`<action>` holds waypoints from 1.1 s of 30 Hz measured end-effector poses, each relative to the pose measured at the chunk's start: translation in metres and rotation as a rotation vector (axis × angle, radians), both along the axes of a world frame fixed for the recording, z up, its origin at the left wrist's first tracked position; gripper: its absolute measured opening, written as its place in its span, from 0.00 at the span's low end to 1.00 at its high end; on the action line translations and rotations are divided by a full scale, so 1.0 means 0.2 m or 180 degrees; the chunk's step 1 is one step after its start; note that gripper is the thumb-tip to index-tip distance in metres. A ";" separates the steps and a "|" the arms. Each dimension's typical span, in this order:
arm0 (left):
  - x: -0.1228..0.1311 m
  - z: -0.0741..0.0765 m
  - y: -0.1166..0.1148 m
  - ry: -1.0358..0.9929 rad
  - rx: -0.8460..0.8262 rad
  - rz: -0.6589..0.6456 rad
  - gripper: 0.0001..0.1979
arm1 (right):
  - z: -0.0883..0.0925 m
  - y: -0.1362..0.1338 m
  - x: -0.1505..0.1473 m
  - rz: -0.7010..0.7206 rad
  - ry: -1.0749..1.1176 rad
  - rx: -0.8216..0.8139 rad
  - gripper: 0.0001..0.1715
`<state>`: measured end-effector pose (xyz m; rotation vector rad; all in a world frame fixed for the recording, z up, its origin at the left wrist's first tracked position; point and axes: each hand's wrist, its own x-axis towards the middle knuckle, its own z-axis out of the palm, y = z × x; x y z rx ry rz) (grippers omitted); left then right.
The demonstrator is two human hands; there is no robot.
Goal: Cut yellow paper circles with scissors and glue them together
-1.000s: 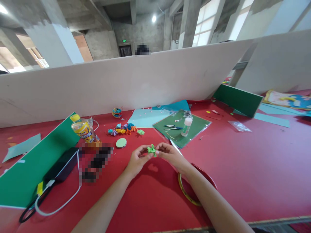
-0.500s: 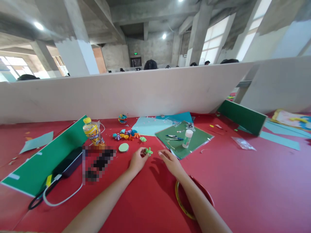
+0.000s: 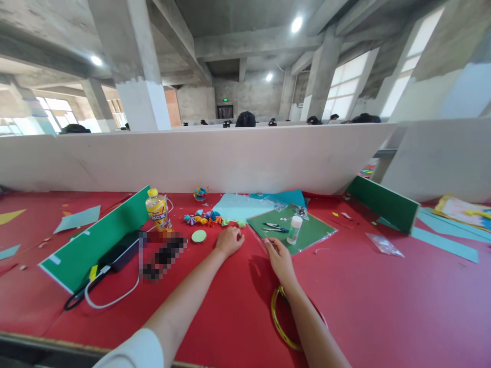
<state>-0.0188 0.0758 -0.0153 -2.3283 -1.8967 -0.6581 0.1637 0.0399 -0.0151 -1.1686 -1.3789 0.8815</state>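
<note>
- Head view: crinkled light-green piece is lying on smooth red desk, near curled left hand.
- Right hand is bending; whether either grip is grasping anything, cannot tell.

Along the far edge of your red table runs a white partition. Beyond it you face a bare concrete wall with a green exit sign, under a beamed concrete ceiling with glowing lamps; tall, bright windows stand to your right.
</note>
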 end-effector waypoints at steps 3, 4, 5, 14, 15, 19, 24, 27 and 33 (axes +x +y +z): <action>0.02 0.01 0.01 0.0457 -0.0011 -0.0598 0.08 | 0.00 0.00 0.00 -0.0079 -0.0034 0.0033 0.27; 0.02 0.01 0.02 0.0597 -0.0007 -0.0764 0.08 | -0.01 0.00 0.00 -0.0105 -0.0053 0.0046 0.27; 0.02 0.02 0.03 0.0727 0.0002 -0.0896 0.09 | -0.01 0.00 0.00 -0.0128 -0.0073 0.0056 0.26; 0.06 -0.02 0.24 0.1271 0.0094 -0.0344 0.14 | -0.03 0.00 0.01 -0.0216 -0.0353 0.0210 0.24; 0.06 -0.03 0.26 0.1270 0.0068 -0.0211 0.15 | -0.03 -0.01 0.01 -0.0216 -0.0389 0.0222 0.24; 0.06 -0.04 0.28 0.1160 -0.0045 0.0284 0.15 | -0.03 -0.01 0.01 -0.0211 -0.0536 0.0200 0.24; 0.00 -0.03 0.23 0.0871 0.0045 0.0668 0.16 | -0.02 -0.02 0.01 -0.0164 -0.0565 0.0176 0.25; -0.06 -0.01 0.19 0.0605 0.0130 0.1047 0.19 | -0.01 -0.01 0.02 -0.0179 -0.0508 0.0152 0.25; -0.11 -0.02 0.14 0.0137 0.0066 0.1693 0.21 | 0.01 -0.02 0.04 -0.0245 -0.0503 0.0181 0.26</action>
